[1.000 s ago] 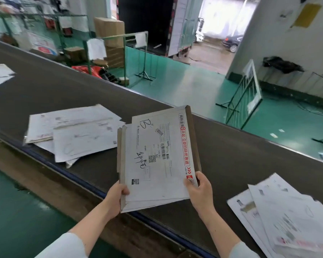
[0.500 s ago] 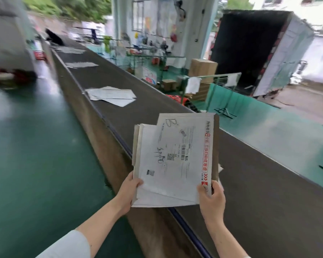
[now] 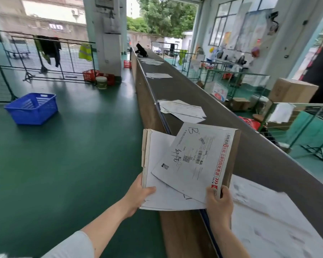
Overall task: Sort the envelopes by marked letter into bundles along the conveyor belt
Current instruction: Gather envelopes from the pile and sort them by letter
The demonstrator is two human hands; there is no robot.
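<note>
Left hand (image 3: 138,195) grips the lower-left corner of the stack of white cardboard envelopes (image 3: 158,151). Right hand (image 3: 220,203) pinches the top white envelope marked "B" (image 3: 192,161), skewed across the stack, above the near edge of the dark conveyor belt surface (image 3: 241,146). A white envelope bundle (image 3: 182,109) lies on the belt farther along.

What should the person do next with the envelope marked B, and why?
Probably slide the B envelope clear of the stack with the right hand. That hand pinches its lower corner, it lies skewed across the stack the left hand grips, and bundles wait on the conveyor belt ahead. Their letters are too small to read.
</note>
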